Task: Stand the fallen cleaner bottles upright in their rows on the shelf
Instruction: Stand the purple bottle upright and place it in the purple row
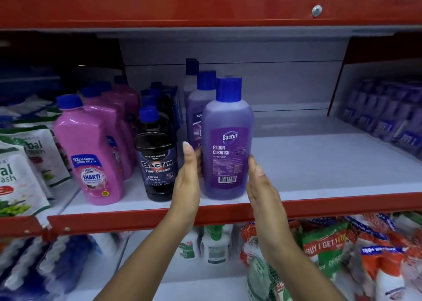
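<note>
The front bottle (pixel 227 141) is lavender purple with a blue cap and a darker purple label with white letters. The bottle beside it (pixel 157 163) is black with a blue cap. The pink bottles (pixel 89 154) have blue caps. The shelf edge (pixel 342 203) is red.

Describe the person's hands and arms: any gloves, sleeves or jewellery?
Both are bare. The left hand and right hand wear no gloves, and no rings show. The forearms are uncovered down to the frame's edge: no sleeve, watch or bracelet in view. Fingernails look short and unpainted.
</note>
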